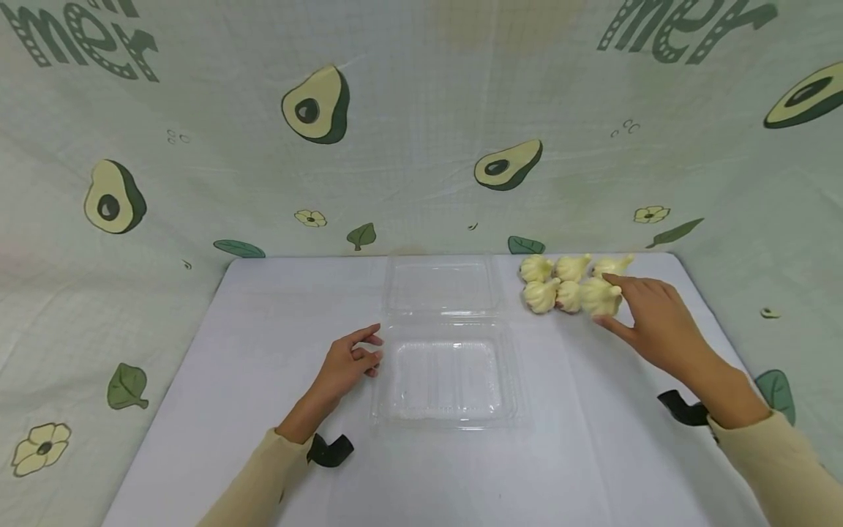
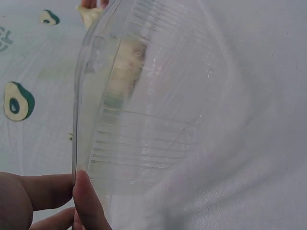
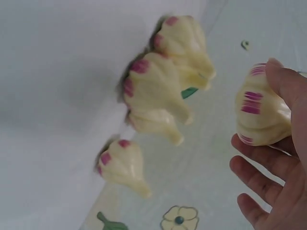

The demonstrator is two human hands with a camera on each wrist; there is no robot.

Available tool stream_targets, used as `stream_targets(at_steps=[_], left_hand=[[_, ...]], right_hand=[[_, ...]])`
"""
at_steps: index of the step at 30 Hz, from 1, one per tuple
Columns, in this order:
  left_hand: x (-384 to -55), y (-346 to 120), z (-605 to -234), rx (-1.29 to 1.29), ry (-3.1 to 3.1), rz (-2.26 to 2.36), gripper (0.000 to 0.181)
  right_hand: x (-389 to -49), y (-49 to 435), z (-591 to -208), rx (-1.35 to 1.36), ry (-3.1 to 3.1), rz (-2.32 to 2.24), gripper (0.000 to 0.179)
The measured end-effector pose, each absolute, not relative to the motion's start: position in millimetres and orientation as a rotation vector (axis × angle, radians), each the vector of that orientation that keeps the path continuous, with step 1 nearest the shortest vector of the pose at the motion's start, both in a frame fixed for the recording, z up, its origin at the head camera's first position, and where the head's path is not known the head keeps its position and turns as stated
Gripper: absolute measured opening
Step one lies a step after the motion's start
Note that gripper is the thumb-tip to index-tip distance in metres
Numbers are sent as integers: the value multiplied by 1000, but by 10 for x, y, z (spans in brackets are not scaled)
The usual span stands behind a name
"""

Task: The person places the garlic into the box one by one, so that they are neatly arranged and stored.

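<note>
A clear, rectangular plastic clamshell container (image 1: 448, 380) is shown at the centre of the frame in the head view, unfolded, its lid above its base, on a white, cloth-covered table (image 1: 263, 351). The base's left edge is pinched between the thumb and fingers of the left hand (image 1: 352, 360), as seen at lower left in the left wrist view. At right of the head view, a cream-coloured, glossy garlic bulb with purple markings (image 1: 599, 296) is clamped between the thumb and fingers of the right hand (image 1: 665, 326); in the right wrist view it is seen apart from the other bulbs. Five similar cream garlic bulbs (image 1: 540, 296) are grouped at the upper right of the head view. The upper frame is filled by a pale green, avocado-printed cloth backdrop (image 1: 421, 110).
</note>
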State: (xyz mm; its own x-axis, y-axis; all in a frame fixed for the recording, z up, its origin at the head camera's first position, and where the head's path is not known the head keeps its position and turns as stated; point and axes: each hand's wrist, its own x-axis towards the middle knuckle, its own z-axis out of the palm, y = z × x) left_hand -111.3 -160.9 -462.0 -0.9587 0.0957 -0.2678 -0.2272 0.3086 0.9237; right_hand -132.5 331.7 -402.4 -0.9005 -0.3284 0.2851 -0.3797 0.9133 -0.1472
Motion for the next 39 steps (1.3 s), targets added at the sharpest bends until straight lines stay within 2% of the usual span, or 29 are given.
stream_targets(at_steps=[14, 25, 39], left_hand=[[-1103, -1608, -4606, -112, 2293, 1721, 59], [-1105, -1619, -4613, -107, 2284, 1724, 58], [-1107, -1624, -4611, -112, 2271, 1722, 58]], right_hand=[[-1209, 2664, -3844, 801, -2757, 384, 75], [-1235, 2190, -3908, 1079, -2714, 404, 70], [-1306, 1684, -3901, 1302, -2704, 395, 67]])
